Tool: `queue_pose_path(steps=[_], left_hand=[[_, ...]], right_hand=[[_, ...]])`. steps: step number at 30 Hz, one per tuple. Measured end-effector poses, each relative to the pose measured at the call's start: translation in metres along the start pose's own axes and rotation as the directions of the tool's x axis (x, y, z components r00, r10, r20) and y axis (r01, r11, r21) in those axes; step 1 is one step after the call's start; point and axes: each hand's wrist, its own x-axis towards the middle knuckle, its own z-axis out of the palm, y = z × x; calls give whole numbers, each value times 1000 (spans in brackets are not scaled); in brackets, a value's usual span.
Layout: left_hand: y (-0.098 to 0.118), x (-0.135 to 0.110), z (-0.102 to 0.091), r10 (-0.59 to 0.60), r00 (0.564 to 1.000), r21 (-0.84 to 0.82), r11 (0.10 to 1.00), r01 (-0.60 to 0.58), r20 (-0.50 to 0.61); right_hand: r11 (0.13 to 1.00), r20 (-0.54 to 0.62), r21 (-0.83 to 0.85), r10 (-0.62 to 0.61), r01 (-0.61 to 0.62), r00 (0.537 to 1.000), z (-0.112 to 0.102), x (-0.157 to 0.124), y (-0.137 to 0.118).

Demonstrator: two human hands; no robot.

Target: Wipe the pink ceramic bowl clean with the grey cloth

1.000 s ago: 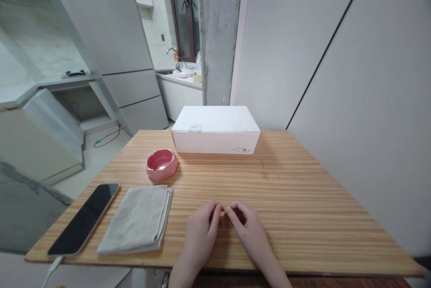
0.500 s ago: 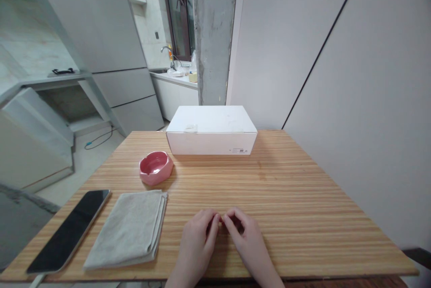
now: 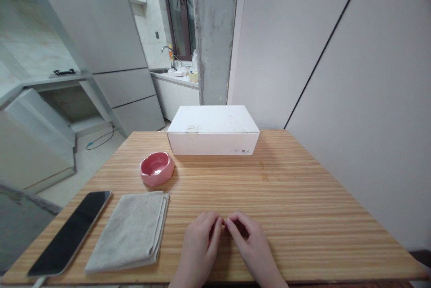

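Low over the front of the wooden table (image 3: 303, 216), my left hand (image 3: 201, 238) and my right hand (image 3: 247, 238) meet fingertip to fingertip. Both are closed in a pinch, thumb against forefinger. Whatever sits between the fingertips is too small and too covered to name. To the left of my left hand lies a folded grey cloth (image 3: 129, 229). Beyond the cloth stands a pink, angular ashtray-like bowl (image 3: 157, 169) with nothing visible inside.
A black-screened phone (image 3: 72, 232) with a white cable lies at the table's left edge. At the back is a closed white box (image 3: 213, 143). A pale wall (image 3: 370, 77) rises to the right; a fridge (image 3: 97, 32) stands behind on the left.
My hands stay pinched together at nearly the same spot, with the fingertips slightly shifted. The whole view has moved a little; the objects on the table have not.
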Motion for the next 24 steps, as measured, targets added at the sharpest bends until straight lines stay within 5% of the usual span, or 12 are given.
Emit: queue_pose_path(steps=[24], left_hand=[[-3,0,2,20,1000,-23,1000,-20,-16]], right_hand=[[1000,-16,3,-3,3,1000,1,2,2]])
